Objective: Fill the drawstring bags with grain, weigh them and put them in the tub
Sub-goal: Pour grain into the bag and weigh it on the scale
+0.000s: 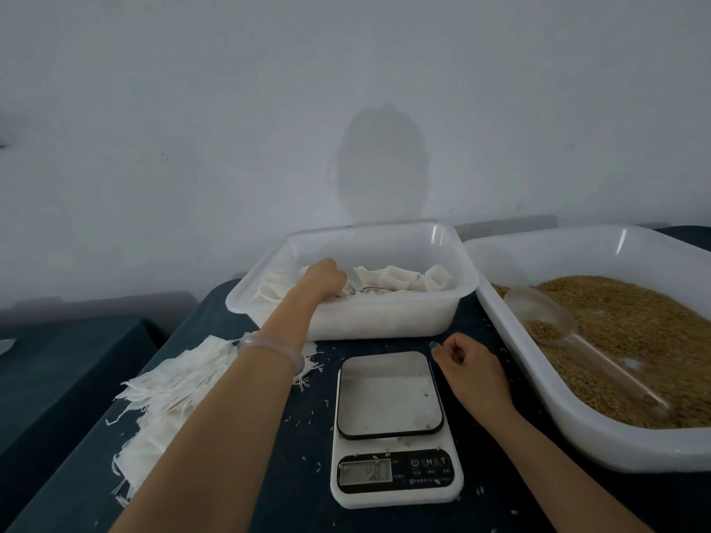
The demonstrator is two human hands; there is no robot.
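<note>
The left hand (325, 278) reaches down into the clear tub (384, 319), knuckles up and fingers curled under among the white bags (400, 280) lying there; the fingertips are hidden, so I cannot tell whether it grips a bag; a pale bracelet (269, 346) sits on that wrist. The right hand (467, 359) hangs loosely curled just beside the far right corner of the scale (396, 436), with nothing seen in it. The scale's plate carries only a few stray grains; its display is too blurred to read. Left of the scale, partly under the left forearm, lies a heap of flat empty bags (173, 390); to the right stands a white tray (577, 436) of brown grain (635, 332) with a clear scoop (546, 317) resting in it, a little grain in its bowl. All of it stands on a dark cloth-covered table (307, 475).
</note>
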